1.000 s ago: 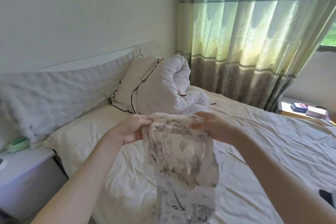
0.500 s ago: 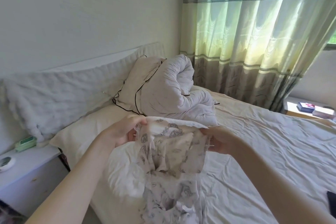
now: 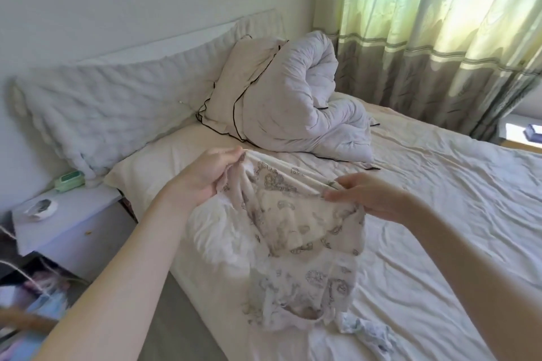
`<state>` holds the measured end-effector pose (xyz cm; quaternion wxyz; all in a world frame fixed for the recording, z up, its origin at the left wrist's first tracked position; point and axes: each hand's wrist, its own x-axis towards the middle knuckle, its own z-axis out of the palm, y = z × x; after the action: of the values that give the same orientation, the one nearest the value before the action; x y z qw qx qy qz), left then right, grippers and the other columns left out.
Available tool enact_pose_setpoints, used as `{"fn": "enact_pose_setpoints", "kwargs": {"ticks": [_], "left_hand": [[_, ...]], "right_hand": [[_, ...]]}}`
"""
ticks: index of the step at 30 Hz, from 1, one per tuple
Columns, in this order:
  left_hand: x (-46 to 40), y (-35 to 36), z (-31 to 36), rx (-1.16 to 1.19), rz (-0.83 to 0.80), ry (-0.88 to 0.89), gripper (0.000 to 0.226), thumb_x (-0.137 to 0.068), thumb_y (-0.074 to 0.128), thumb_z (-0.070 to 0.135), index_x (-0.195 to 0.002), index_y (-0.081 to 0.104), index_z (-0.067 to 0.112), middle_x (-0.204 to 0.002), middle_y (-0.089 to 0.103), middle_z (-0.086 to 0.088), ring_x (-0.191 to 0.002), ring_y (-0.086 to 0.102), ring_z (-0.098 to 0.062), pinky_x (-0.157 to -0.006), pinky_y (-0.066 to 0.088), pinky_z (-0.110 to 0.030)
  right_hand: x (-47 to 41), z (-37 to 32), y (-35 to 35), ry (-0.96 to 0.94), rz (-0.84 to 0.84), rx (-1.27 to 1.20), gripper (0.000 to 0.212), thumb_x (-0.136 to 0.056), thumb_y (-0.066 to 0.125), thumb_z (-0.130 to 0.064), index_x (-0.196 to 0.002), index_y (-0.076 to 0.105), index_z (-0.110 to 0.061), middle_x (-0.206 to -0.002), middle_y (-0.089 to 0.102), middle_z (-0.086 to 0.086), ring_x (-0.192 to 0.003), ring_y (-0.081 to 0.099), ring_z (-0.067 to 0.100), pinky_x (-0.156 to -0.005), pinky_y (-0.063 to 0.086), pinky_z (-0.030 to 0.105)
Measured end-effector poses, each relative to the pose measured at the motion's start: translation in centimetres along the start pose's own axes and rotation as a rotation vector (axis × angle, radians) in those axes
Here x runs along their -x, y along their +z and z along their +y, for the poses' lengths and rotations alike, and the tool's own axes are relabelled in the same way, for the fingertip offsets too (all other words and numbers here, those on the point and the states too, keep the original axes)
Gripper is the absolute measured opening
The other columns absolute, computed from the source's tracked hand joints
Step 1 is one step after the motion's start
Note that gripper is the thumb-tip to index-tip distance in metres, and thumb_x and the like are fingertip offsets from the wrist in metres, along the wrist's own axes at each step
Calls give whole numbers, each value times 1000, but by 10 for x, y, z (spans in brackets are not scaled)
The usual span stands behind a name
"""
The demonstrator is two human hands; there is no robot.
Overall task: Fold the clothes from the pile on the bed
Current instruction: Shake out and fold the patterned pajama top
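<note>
- left hand (image 3: 205, 176) pinching top edge of printed garment (image 3: 299, 243)
- right hand (image 3: 372, 196) gripping same edge
- garment hangs below hands onto wrinkled bed (image 3: 440, 199)
- rolled duvet (image 3: 296, 102), curtain (image 3: 440, 23) beyond

We hold a pale printed garment (image 3: 296, 231) up over the bed (image 3: 440, 214), our left hand (image 3: 205, 176) pinching its top edge at the left and our right hand (image 3: 372, 196) gripping the same edge to the right, so the cloth sags between them and hangs down to the sheet. Far behind it a rolled white duvet (image 3: 302, 102) leans against a black-piped pillow (image 3: 231, 97) near the curtain (image 3: 440, 38). At near right, a small crumpled bluish cloth (image 3: 366, 331) lies on the sheet just beside the garment's hem.
</note>
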<state>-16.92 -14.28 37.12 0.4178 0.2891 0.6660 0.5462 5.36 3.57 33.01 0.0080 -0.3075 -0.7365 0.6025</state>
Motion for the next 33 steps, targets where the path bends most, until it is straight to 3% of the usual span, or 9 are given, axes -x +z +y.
{"fn": "enact_pose_setpoints", "kwargs": {"ticks": [3,8,12,16,20,22,25,30,33], "left_hand": [[-2,-5,-1,-6,-11,-34,37,-100,41,19,-78,67,5,-68,67,-14,-59,65,-23,-58,50,-33],[4,-7,-10,-17,46,-91,32,-102,38,22,-105,62,2,-83,72,-9,-74,69,-19,-67,55,-28],[9,-13,-6,-189,71,-79,49,-98,42,41,-123,53,1,-117,62,-14,-112,58,-33,-104,39,-47],[23,-17,-6,-592,-79,-35,75,-57,69,68,-118,42,33,-116,56,5,-111,55,-14,-98,43,-34],[26,-18,-6,-789,1,161,15,-85,65,43,-91,52,46,-91,56,22,-97,53,-5,-74,37,-12],[21,-22,-1,-750,162,257,19,-92,59,29,-73,58,35,-68,56,13,-72,50,-13,-58,32,-16],[17,-32,16,-409,286,63,18,-90,60,17,-74,68,14,-67,59,-2,-61,50,-15,-59,40,-24],[17,-39,24,280,18,-233,23,-94,45,7,-84,65,4,-75,68,-9,-69,64,-17,-67,54,-28],[23,-39,21,266,-112,-231,24,-94,46,13,-95,67,3,-88,70,-14,-79,68,-24,-81,54,-36]], "right_hand": [[-13,7,-6,47,225,334,26,-84,70,-22,-63,57,-12,-60,45,-1,-58,42,15,-56,32,25],[-26,15,13,126,369,369,25,-94,54,-28,-85,56,-5,-68,48,2,-68,47,21,-64,43,33],[-25,8,21,235,287,-201,27,-97,52,-31,-93,60,-6,-82,61,7,-69,59,20,-61,52,34],[-17,-7,6,182,63,-556,18,-90,56,-12,-90,73,-5,-84,71,9,-65,69,18,-53,53,26],[-8,-24,-8,47,-105,-630,23,-80,59,-10,-94,77,-6,-103,71,14,-88,71,24,-67,57,32],[-5,-31,-12,42,-143,-627,27,-82,60,-14,-105,72,-5,-108,70,14,-92,70,25,-70,57,34],[0,-41,-17,38,-200,-535,42,-85,57,-24,-122,60,-6,-114,67,15,-98,68,28,-75,57,39],[8,-51,-22,-4,-259,-554,44,-88,53,-25,-130,57,-12,-121,64,13,-104,64,27,-82,55,43],[9,-50,-24,-19,-238,-659,32,-88,53,-18,-116,66,-9,-94,71,8,-77,69,19,-67,57,33]]}}
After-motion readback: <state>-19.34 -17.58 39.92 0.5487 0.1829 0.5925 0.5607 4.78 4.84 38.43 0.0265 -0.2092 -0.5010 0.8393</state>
